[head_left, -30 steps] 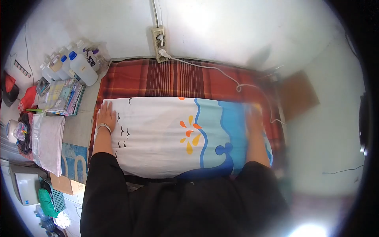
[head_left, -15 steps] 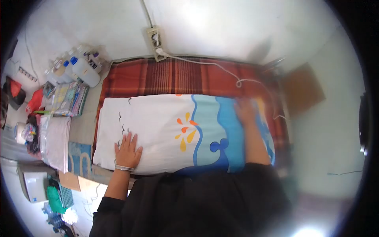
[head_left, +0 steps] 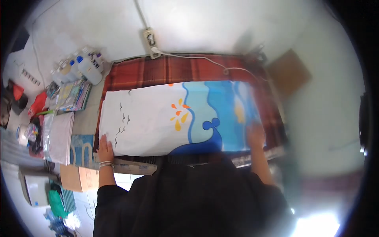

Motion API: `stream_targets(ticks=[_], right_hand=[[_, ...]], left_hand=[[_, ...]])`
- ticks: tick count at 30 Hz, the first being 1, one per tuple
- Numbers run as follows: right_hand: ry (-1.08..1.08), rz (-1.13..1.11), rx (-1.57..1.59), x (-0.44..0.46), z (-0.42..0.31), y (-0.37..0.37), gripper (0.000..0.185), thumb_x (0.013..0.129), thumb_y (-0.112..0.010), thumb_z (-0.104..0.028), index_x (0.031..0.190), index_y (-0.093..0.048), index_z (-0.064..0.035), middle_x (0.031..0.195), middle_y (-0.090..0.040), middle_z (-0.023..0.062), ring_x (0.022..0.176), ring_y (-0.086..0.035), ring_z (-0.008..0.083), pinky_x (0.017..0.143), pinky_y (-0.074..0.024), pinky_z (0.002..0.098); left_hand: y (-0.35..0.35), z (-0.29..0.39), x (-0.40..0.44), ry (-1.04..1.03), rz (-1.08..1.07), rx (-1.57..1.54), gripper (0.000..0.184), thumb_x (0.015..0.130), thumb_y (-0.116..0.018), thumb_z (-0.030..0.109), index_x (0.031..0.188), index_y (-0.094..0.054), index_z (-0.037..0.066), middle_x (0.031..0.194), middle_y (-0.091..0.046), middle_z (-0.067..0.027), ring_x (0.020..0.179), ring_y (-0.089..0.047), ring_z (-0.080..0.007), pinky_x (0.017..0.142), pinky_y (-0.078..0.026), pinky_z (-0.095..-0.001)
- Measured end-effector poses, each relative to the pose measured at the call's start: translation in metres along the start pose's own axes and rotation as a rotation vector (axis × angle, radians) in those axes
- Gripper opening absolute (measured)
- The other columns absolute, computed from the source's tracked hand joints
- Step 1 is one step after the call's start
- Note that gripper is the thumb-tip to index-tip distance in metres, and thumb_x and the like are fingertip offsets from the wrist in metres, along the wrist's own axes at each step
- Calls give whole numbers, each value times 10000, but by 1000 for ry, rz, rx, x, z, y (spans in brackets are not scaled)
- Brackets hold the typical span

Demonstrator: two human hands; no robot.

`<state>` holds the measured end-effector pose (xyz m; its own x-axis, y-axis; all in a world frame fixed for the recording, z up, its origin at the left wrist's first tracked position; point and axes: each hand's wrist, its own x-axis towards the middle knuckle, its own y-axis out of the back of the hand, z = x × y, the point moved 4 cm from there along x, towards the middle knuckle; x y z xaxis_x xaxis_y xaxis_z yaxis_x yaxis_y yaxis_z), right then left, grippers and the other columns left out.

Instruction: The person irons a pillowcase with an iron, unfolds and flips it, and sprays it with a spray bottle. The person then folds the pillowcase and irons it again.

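A folded cloth (head_left: 146, 118) lies flat before me, white with small black birds at the left and blue waves and orange and yellow drops towards the right. My left hand (head_left: 104, 149) rests at its near left corner, fingers stretched out along the edge, a bracelet at the wrist. On the cloth's near right edge is my right hand (head_left: 256, 137), smeared by motion, so its fingers cannot be made out. Under the cloth spreads a red and brown plaid blanket (head_left: 130, 73).
A power strip (head_left: 151, 41) with a white cable hangs on the wall behind. At the left stand several bottles (head_left: 89, 70), a stack of folded fabrics (head_left: 75, 94) and a pale packet of cloth (head_left: 60, 138). A brown cardboard piece (head_left: 290, 74) is at the right.
Both hands have moved nearer to me, the left outwards to the corner and the right down along the right side. The cloth's blue end looks smoother and squarer. The view has shifted slightly.
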<state>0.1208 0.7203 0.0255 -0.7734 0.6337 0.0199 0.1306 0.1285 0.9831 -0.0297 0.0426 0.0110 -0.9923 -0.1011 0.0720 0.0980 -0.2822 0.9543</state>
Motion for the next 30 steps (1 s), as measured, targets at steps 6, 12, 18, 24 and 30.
stream_targets(ticks=[6, 12, 18, 24, 30], right_hand=[[-296, 190, -53, -98, 98, 65, 472, 841, -520, -395, 1263, -492, -186, 1329, -445, 115, 1238, -401, 307, 975, -374, 480], [-822, 46, -93, -232, 205, 25, 517, 802, -550, -368, 1283, -485, -192, 1313, -458, 151, 1209, -430, 347, 977, -389, 453], [-527, 29, 56, -265, 215, -25, 609, 754, -648, -396, 1290, -462, -174, 1256, -503, 189, 1153, -486, 369, 944, -419, 455], [-552, -214, 55, -219, 221, -64, 698, 709, -698, -410, 1311, -430, -180, 1184, -560, 178, 1110, -533, 347, 913, -441, 448], [-470, -59, 198, -206, 229, -68, 481, 743, -629, -288, 1187, -539, -127, 1105, -599, 179, 1027, -575, 344, 860, -460, 441]], left_hand=[[-16, -49, 7, -216, 275, -105, 457, 921, -415, 257, 1293, -437, -6, 1305, -476, -176, 1204, -441, -349, 998, -349, -386], [1, -79, 6, -4, 243, -260, 353, 891, -494, 296, 1072, -595, 10, 917, -640, -167, 799, -600, -319, 728, -458, -397], [7, -96, 26, 9, 80, -126, 329, 877, -526, 335, 922, -635, 28, 819, -644, -170, 726, -607, -309, 686, -464, -403], [19, -122, 46, 65, 213, 54, 301, 859, -531, 278, 941, -629, 6, 910, -640, -180, 842, -616, -307, 757, -469, -396], [38, -48, -8, -39, 218, -47, 282, 822, -550, 206, 1020, -619, 17, 959, -624, -180, 851, -605, -310, 778, -476, -390]])
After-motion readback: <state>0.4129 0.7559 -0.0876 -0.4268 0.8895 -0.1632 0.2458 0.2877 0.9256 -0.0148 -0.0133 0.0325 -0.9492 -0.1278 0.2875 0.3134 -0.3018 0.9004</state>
